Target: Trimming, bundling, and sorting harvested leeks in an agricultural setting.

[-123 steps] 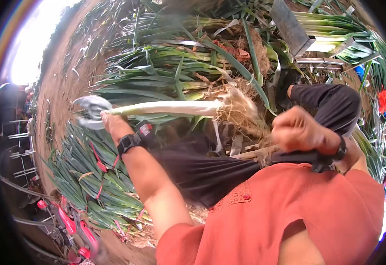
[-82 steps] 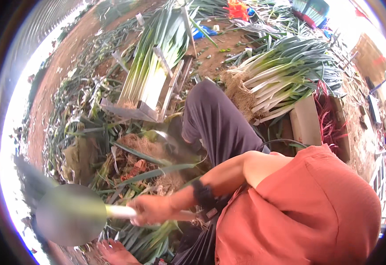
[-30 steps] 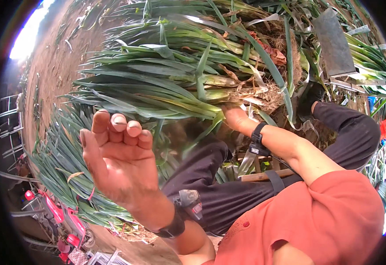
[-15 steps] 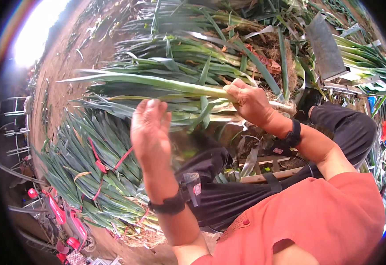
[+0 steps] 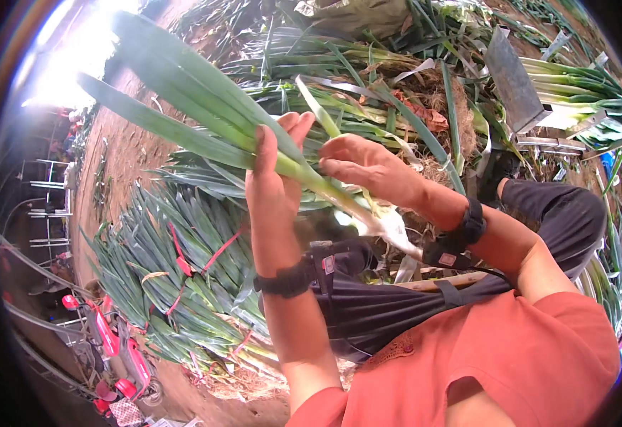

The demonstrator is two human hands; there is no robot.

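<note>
A long leek point(image 5: 190, 99) slants across in front of me, its broad green leaves toward the upper left and its white root end low by my right wrist. Around its green stalk my left hand point(image 5: 272, 181) is closed, thumb on the near side. Just right of that grip, my right hand point(image 5: 378, 169) has its fingers pinched together at a pale-green outer leaf point(image 5: 317, 107). That leaf sticks up apart from the stalk, and part of it is hidden behind the fingers. Black bands circle both wrists.
A heap of loose leeks point(image 5: 290, 60) lies beyond my hands. Left of my knees is a leek bundle point(image 5: 183, 285) tied with red strips. A metal plate point(image 5: 514, 82) stands at the right, near more leeks point(image 5: 574, 89). A red scooter point(image 5: 115, 341) is at lower left.
My left hand, open beside the leek before, now grips its stalk. The leek has tilted, leaves up and root end down. My right hand has moved left, and an outer leaf now stands apart.
</note>
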